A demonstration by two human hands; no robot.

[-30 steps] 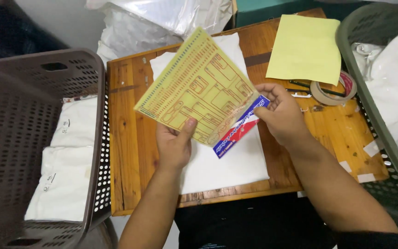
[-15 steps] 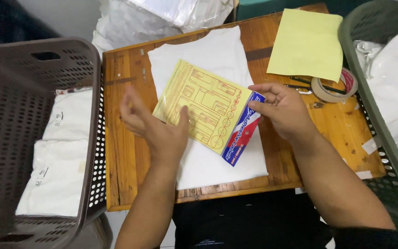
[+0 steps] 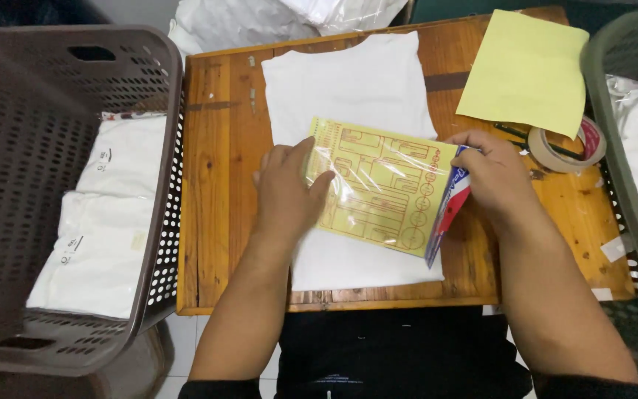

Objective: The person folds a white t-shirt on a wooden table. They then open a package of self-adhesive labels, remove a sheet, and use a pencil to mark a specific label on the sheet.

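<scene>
A clear plastic bag [image 3: 385, 188] with a yellow printed sheet inside and a red, white and blue end strip lies flat on a folded white garment [image 3: 348, 96] on the wooden table [image 3: 219, 185]. My left hand [image 3: 286, 192] presses flat on the bag's left edge, fingers spread. My right hand [image 3: 492, 174] pinches the bag's right end at the coloured strip.
A brown perforated basket [image 3: 53, 111] at the left holds bagged white garments [image 3: 108, 214]. A yellow paper sheet [image 3: 526, 70] and a roll of tape [image 3: 566, 148] lie at the table's right. A grey basket [image 3: 629, 111] with white items stands at the right edge. White bags are piled behind the table.
The bag was held up tilted in both hands; it has come down flat onto the white garment. My left hand let go underneath and now presses on top.
</scene>
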